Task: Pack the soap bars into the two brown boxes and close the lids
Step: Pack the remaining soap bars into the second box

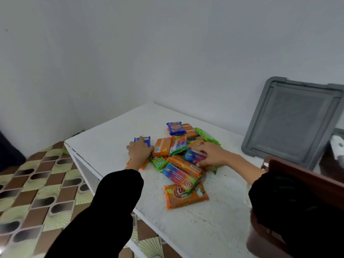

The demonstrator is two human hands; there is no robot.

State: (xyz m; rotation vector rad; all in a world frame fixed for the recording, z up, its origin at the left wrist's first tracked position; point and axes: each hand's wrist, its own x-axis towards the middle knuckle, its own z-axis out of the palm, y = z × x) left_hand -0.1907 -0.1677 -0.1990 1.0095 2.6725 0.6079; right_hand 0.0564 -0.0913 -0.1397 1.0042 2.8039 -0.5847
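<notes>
Head view.

Left hand [139, 150]: lies on top of a small blue bar [147, 139] at the left edge of the pile of soap bars [184, 164], fingers slightly bent over it. Firm hold or only resting, not possible to tell. Covers also part of an orange bar under the wrist.

Right hand [212, 154]: pinches a blue-and-red bar [195, 155] at the right side of the pile, thumb at the near edge and fingers at the far edge.

Between the two hands: most of the pile, bars touching and overlapping, some flat and some tilted. Beyond the right hand, a green bar [207, 135] and a second blue bar [176, 128] lying on an orange one. Nearer than both hands, a large orange bar [186, 195], partly under a long blue-and-red one.

To the right of the right hand, behind its black sleeve [290, 202]: a dark brown box [301, 175], only partly seen; inside not visible.

Under everything, a white table [204, 229] with small scuff marks, pushed into a corner of the plain pale wall [167, 53]. Well beyond the right hand, a grey lid [294, 123] leaning upright against the wall. To the left of the left hand, below the table edge, a floor [37, 183] with a brown and green pattern.

Bars wrapped in shiny plastic: orange, green, blue, blue-and-red. Printing too blurred to read fully.
</notes>
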